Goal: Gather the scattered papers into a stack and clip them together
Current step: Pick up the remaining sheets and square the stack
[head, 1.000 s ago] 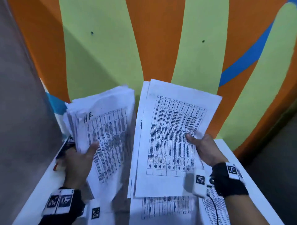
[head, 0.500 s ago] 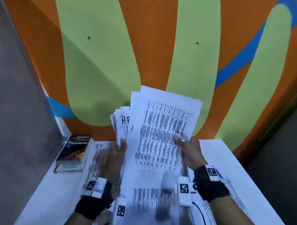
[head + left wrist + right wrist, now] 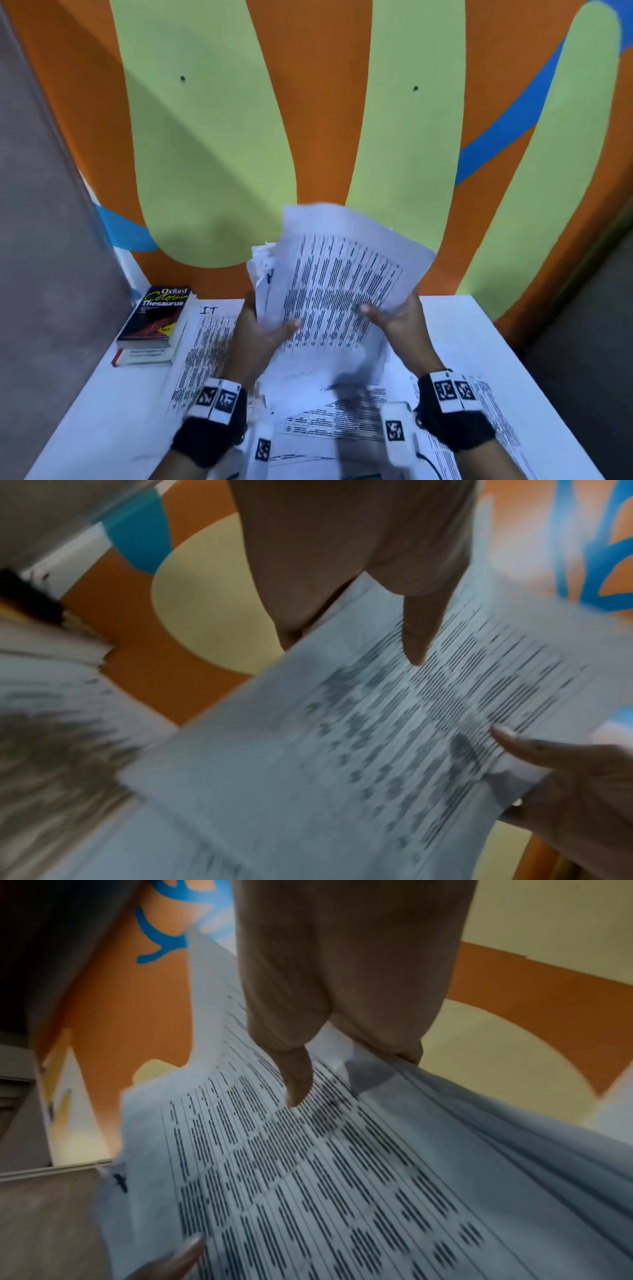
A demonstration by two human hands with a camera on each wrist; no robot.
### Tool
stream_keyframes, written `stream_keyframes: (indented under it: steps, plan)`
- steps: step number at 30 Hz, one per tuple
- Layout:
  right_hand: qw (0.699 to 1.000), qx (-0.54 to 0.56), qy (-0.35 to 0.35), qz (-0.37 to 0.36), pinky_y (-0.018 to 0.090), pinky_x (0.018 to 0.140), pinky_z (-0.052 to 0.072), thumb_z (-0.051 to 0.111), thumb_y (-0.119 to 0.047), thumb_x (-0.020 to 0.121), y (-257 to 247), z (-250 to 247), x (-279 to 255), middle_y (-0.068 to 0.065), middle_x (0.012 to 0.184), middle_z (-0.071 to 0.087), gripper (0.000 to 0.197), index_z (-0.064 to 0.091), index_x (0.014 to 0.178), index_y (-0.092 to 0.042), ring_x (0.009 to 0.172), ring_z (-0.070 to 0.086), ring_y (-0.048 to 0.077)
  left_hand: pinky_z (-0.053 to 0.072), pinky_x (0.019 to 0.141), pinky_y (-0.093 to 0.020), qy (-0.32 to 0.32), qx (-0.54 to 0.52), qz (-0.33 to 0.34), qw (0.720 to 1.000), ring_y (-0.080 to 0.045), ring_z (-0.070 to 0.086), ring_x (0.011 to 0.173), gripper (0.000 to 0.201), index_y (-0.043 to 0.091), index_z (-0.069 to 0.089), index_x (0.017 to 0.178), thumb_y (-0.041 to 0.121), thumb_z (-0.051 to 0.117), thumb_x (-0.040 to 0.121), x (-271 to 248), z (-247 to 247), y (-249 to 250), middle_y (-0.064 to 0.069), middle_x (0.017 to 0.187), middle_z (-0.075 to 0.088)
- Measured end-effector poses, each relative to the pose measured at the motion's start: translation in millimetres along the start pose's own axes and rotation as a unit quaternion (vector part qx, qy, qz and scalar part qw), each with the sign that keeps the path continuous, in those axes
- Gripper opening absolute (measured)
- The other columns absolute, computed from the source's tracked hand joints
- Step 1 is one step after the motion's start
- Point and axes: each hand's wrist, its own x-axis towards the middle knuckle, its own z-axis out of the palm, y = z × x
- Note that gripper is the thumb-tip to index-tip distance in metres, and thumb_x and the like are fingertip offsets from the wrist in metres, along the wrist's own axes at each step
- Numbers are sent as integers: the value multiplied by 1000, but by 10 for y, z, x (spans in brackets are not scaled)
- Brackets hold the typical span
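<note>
Your left hand [image 3: 260, 329] and right hand [image 3: 397, 318] each pinch a side of the bunch of papers [image 3: 335, 274], held up tall between them above the table [image 3: 479, 329], where more loose sheets [image 3: 209, 346] lie just below.

"Oxford Colour Thesaurus" on the book [image 3: 156, 320] cover; handwritten "IT" atop the sheet [image 3: 205, 346] beside it.

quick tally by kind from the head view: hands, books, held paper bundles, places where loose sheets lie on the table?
Hands: 2, left hand and right hand, both gripping the bundle.
Books: 1, the thesaurus at the table's left rear.
Held paper bundles: 1, the paper bundle, sheet count unreadable.
Loose-sheet spots on the table: 3, left sheet, middle sheets, right sheet.
Total: 7
</note>
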Motion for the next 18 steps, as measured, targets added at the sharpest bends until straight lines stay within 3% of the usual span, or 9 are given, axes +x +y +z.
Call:
stream_keyframes:
  steps: [3,5,6,8,10,12,14,16,18]
  plan:
    - [998,-60,23,10,28,92,54,65,7,82,142,-51,-67,7,123,62,56,43,131,-10,110,62,3,52,72,-21,64,21,15,998,-7,64,84,39,16,56,115,15,74,80,-99,163,-34,9,95,67]
    - [995,-91,44,-11,12,80,52,61,3,87,107,-33,-80,1,109,66,39,52,124,-9,95,62,-11,49,79,-18,89,23,34,995,-10,62,90,37,14,55,116,10,70,83,-104,225,6,7,98,65]
    - [993,-99,53,-27,5,73,48,59,2,89,60,-14,-74,-4,104,66,35,54,123,-5,90,60,-15,49,86,-24,89,23,45,995,-15,61,97,41,10,54,120,7,70,82,-91,235,30,2,105,65]
    - [994,-86,51,-50,2,73,45,60,-2,90,-43,-5,-34,-9,105,64,36,52,125,-4,90,60,-16,46,94,-28,71,18,62,995,-15,59,106,55,9,46,129,5,71,80,-60,236,61,-1,118,61]
    - [997,-54,30,-42,7,78,49,64,-4,87,-106,-28,-11,-6,112,63,45,47,129,-9,96,62,-10,48,86,-17,59,3,68,996,-2,61,103,60,20,43,126,5,75,77,-44,211,73,9,116,60]
    - [998,-58,15,-28,13,85,51,65,-2,86,-70,-85,-14,-2,121,60,53,41,132,-12,105,61,-4,48,81,-16,58,-12,61,996,2,59,100,58,25,41,121,7,74,77,-73,203,65,13,110,60]
    - [996,-91,1,-13,23,93,50,60,-1,89,24,-120,-53,-2,126,58,52,39,134,-17,112,58,1,49,82,-25,63,-3,56,996,1,59,95,45,23,44,120,11,68,84,-124,232,59,11,105,61]
    - [993,-114,4,-12,27,93,48,53,-2,94,108,-120,-82,-6,120,60,44,41,129,-24,108,58,-1,50,81,-30,78,20,54,995,4,56,86,33,17,48,119,11,61,89,-153,277,58,10,97,60]
    - [992,-118,16,-34,26,84,46,49,-11,97,87,-76,-92,2,106,62,32,43,125,-25,98,61,8,48,75,-21,93,22,70,993,-4,59,86,31,10,50,120,8,59,90,-153,297,86,5,96,61]
